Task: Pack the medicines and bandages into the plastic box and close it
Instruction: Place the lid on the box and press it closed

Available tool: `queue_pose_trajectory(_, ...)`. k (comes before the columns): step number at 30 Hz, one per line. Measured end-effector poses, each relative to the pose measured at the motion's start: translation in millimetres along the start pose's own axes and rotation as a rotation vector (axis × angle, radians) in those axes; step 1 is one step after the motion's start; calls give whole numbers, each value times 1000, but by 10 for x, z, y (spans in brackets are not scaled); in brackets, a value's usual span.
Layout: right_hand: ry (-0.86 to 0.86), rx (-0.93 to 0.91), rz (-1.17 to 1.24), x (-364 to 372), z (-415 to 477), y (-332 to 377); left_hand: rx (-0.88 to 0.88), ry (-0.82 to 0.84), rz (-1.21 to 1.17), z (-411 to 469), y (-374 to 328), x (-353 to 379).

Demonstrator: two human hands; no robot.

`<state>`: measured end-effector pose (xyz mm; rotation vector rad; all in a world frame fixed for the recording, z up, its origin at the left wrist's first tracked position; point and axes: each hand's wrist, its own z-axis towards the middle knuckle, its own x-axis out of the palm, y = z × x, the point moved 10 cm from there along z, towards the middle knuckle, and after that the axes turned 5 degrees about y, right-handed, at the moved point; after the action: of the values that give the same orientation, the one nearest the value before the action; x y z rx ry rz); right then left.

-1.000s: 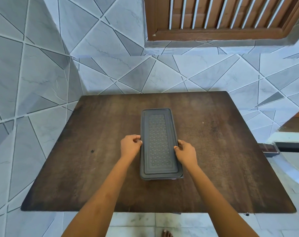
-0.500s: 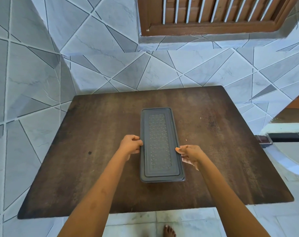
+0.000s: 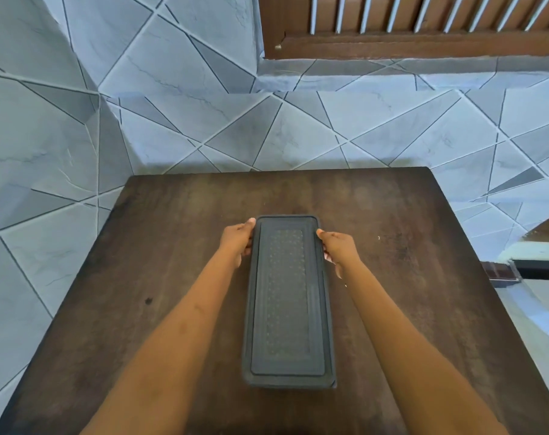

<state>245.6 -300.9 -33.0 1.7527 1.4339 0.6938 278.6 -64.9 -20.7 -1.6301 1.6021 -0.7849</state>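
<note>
A long dark grey plastic box [image 3: 287, 302] lies lengthwise on the dark wooden table [image 3: 160, 277], its dotted lid on top. My left hand [image 3: 237, 241] presses against the box's far left edge, fingers curled around the rim. My right hand [image 3: 337, 248] grips the far right edge opposite it. Whatever is inside the box is hidden by the lid. No medicines or bandages show on the table.
Grey tiled walls [image 3: 78, 136] stand close behind and to the left of the table. A brown slatted shutter [image 3: 424, 23] sits above the back wall. A dark ledge and white fixture [image 3: 524, 268] lie just off the table's right edge.
Both hands slid from the middle of the box's long sides up to its far corners. The camera tilted closer to the table.
</note>
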Motion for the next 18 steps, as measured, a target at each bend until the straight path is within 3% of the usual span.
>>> queue_pose_trajectory(4,-124,-51,-71,25,187,130,-40,-83,83,204,-6,50)
queue_pose_trajectory(18,-231,-369,-400,44,248,342,289,-241,462,270,-223,49)
